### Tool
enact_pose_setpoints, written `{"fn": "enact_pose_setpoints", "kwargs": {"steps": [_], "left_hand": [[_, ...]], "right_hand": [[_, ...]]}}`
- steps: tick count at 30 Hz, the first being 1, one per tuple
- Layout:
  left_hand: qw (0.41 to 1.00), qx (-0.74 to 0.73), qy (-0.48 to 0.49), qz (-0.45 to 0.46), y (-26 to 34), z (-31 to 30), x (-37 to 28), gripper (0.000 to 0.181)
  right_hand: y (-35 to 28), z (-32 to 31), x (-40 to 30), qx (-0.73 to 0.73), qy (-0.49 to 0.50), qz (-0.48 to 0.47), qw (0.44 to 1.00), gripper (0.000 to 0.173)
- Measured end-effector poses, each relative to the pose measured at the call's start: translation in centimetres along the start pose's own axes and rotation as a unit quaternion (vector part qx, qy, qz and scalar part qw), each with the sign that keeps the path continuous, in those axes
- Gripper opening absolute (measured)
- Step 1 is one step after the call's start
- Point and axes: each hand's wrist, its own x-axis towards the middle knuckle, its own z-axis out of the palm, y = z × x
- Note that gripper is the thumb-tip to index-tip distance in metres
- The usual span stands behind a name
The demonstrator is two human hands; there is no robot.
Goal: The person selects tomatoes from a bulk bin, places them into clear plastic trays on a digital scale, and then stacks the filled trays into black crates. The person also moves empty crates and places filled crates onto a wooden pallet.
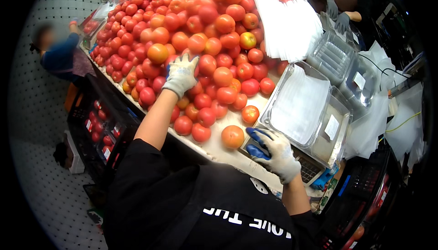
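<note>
A large heap of red and orange tomatoes covers a pale tabletop before me. My left hand, in a white glove with a blue palm, rests on the heap with fingers spread; its underside is hidden, so I cannot tell whether it grips a tomato. My right hand, gloved alike, hovers by the keypad of a scale. Its thumb and fingers are apart with nothing between them. Just left of it lies a single orange-red tomato. A clear plastic clamshell with a white liner sits open beyond this hand.
White sheets lie fanned beside the heap. Stacked clear containers stand at right, near a co-worker's grey-gloved hands. Black crates with packed tomatoes flank the table. Another person is at far left.
</note>
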Motion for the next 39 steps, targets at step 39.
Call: {"fn": "enact_pose_setpoints", "kwargs": {"steps": [39], "left_hand": [[0.951,-0.308,0.0,-0.033,7.9,3.0,-11.9,0.069]], "right_hand": [[4.9,-8.7,-3.8,0.26,0.313,0.271,0.872,0.04]]}}
